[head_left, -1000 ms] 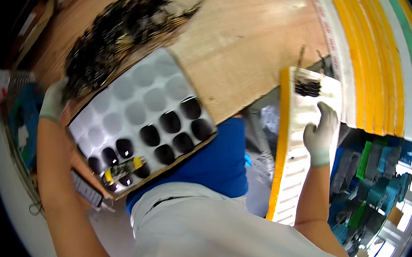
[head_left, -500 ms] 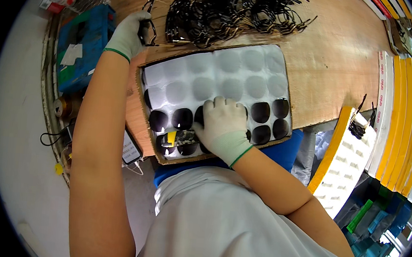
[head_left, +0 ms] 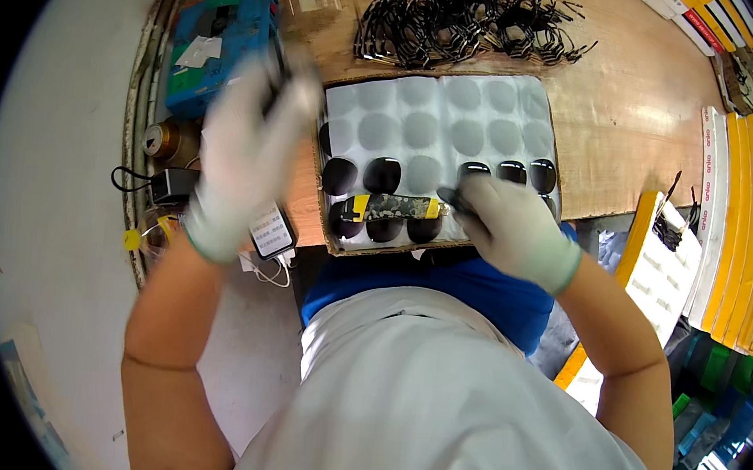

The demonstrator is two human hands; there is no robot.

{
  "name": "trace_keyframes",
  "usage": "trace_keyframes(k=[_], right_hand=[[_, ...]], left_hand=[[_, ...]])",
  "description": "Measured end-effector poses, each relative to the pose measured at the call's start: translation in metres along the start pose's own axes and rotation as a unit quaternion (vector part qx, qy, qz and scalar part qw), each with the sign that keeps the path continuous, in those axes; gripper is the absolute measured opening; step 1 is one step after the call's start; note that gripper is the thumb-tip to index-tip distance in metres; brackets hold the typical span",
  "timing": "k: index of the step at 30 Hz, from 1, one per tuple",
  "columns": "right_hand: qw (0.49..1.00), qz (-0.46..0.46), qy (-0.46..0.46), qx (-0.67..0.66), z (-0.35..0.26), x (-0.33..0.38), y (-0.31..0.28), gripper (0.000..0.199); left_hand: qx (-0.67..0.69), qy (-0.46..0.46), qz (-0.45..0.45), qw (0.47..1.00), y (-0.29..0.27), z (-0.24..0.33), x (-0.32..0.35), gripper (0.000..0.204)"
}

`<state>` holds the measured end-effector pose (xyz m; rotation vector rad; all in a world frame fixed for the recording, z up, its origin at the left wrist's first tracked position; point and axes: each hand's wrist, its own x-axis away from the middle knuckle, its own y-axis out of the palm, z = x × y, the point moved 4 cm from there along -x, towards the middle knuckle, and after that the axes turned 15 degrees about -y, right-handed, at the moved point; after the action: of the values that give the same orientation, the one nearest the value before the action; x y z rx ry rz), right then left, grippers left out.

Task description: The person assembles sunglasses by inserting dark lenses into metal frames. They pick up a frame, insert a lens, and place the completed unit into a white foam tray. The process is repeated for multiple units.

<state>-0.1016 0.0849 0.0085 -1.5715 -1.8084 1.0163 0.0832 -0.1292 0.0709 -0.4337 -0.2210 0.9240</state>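
Wooden tabletop spreads beyond both your hands, with a pale wall left of your left hand and a stack of yellow and white boards well right of your right one. Your left hand is blurred but seems to grasp a dark frame; your right hand pinches a dark lens over the lens box. Much looks left: a heap of frames lies beyond your hands, while only a small dark cluster sits on the slotted tray right of your right hand. Dark lenses fill much of the box's near rows; one bare hollow shows just left of your right fingertips. A blue case stands beyond your left hand.
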Motion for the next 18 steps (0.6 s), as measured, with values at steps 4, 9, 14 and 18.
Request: trace_keyframes(k=[4, 9, 14, 18], right_hand=[[0.967, 0.14, 0.012, -0.214, -0.052, 0.054, -0.008, 0.026], [0.843, 0.327, 0.04, -0.425, -0.084, 0.063, 0.02, 0.037], [0.833, 0.328, 0.086, -0.437, -0.092, 0.063, 0.016, 0.036], [0.821, 0.362, 0.121, -0.424, -0.095, 0.065, 0.02, 0.039]], left_hand=[[-0.059, -0.049, -0.126, 0.989, 0.034, -0.031, 0.138, 0.032], [0.059, -0.067, -0.256, 0.963, 0.081, -0.001, 0.161, 0.031], [0.075, -0.079, -0.291, 0.951, 0.086, 0.005, 0.161, 0.04], [0.085, -0.068, -0.248, 0.963, 0.084, -0.002, 0.173, 0.042]])
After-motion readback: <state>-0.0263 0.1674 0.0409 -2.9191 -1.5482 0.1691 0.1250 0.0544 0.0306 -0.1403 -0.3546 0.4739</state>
